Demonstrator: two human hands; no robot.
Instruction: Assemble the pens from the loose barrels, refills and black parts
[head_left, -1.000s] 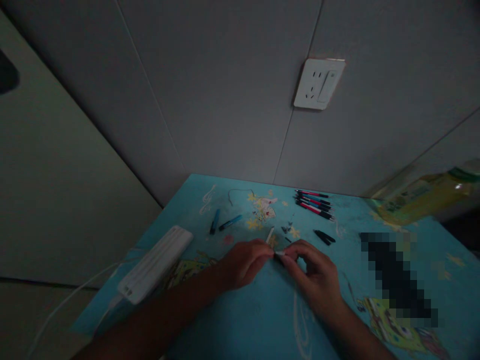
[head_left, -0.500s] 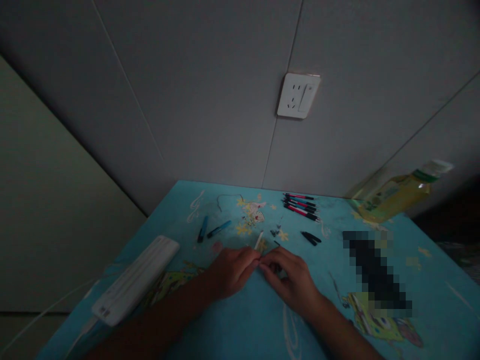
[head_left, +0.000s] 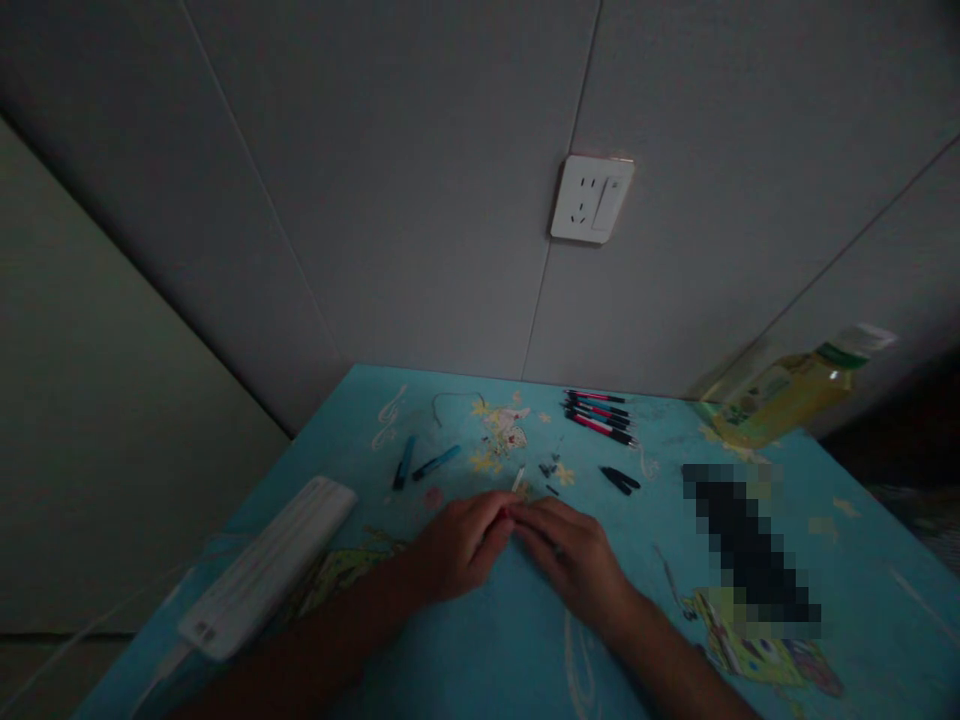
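Over the middle of the table, my left hand (head_left: 465,545) and my right hand (head_left: 570,555) meet at their fingertips. Both are closed. A small red piece (head_left: 505,512) shows at the left fingertips, mostly hidden by the fingers; the right fingertips press against it. Whatever else the right fingers pinch is covered. Just beyond my hands is a thin whitish strip (head_left: 519,477); I cannot tell if anything holds it. A short black piece (head_left: 553,490) lies by the right knuckles, with small dark bits (head_left: 550,468) behind it.
Several red and blue pens (head_left: 600,418) lie by the wall. Two blue pen-like pieces (head_left: 436,462) are at left, black pieces (head_left: 620,480) at right. A white power strip (head_left: 270,565) lies left; a bottle of yellow liquid (head_left: 787,395) and a blurred-out dark object (head_left: 750,545) are right.
My fingertips have shifted slightly left and closed together, and a red piece now shows between them. The short black piece appears farther from my right fingers.
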